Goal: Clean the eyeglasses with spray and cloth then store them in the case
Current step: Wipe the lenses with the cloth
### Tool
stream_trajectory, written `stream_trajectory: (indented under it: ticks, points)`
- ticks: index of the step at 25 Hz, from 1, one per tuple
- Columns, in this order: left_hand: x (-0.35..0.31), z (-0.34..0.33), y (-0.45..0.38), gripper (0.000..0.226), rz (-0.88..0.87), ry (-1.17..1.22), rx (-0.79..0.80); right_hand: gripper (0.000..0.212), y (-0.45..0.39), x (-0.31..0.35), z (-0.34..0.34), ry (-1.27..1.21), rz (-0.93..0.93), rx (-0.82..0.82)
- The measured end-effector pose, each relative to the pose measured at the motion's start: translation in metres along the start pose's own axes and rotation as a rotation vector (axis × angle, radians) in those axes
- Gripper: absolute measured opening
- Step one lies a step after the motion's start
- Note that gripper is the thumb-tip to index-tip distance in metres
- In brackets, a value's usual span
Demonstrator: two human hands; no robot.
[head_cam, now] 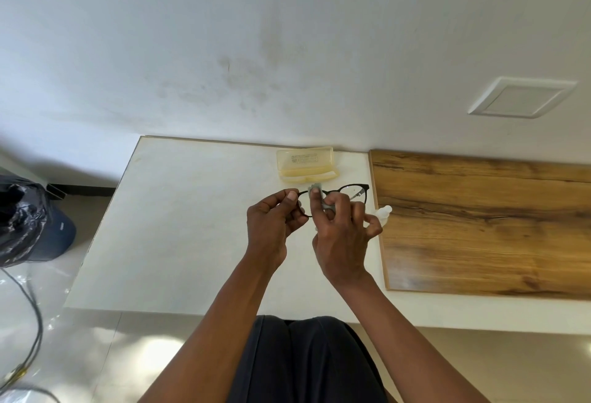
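Dark-rimmed eyeglasses [351, 191] are held above the white table [179, 226]. My left hand [271, 223] pinches the frame's left end. My right hand [342, 236] presses a small grey cloth [316, 191] onto the left lens; most of the cloth is hidden in the fingers. The pale yellow translucent case [305, 164] lies open at the table's back edge, just behind the glasses. A small white spray bottle [384, 212] lies to the right of my right hand, partly hidden by it.
A wood-grain board [486, 223] covers the right part of the table. The wall [287, 51] rises right behind the case. On the floor at left stand a black bag [19, 220], a blue bin [59, 236] and loose cables [32, 322].
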State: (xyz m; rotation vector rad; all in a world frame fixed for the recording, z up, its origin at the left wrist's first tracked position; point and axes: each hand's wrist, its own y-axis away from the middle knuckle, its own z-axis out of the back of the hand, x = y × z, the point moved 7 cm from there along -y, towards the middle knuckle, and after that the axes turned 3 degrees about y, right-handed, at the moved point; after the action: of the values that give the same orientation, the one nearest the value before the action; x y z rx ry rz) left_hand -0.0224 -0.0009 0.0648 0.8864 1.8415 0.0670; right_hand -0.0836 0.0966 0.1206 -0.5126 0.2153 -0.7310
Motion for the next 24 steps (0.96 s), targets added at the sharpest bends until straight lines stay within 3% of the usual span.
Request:
stream_trajectory:
  ticks: [8, 18, 24]
  points:
    - [-0.001, 0.001, -0.002, 0.008, 0.008, 0.040, -0.022, 0.068, 0.020, 0.008, -0.001, 0.049, 0.100, -0.014]
    - [0.001, 0.004, 0.002, 0.010, 0.012, 0.015, -0.014, 0.074, 0.007, -0.010, -0.004, -0.009, -0.077, 0.014]
    - [0.003, 0.002, 0.004, 0.012, 0.022, 0.039, 0.011, 0.072, 0.007, 0.014, 0.000, -0.034, -0.023, 0.032]
